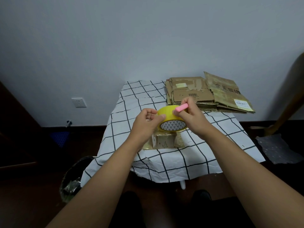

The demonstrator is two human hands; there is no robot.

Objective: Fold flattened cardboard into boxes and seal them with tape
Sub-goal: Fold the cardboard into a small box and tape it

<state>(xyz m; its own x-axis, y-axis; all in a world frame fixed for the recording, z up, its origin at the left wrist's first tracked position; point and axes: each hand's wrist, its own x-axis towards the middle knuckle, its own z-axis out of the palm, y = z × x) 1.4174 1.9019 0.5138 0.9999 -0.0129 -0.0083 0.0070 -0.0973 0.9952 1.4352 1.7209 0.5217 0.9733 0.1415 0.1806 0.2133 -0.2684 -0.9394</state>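
Checked tablecloth | your left hand pinches tape roll above small box | your right hand grips pink cutter against roll's top | flat cardboard far right.

Large dark printed characters run across the flattened cardboard sheet at the far right of the bench; they look like Chinese script but are too blurred to read with certainty. A white shipping label sits on that sheet's near right corner, its print too small to read. The smaller flattened carton to its left carries a barcode, digits illegible.
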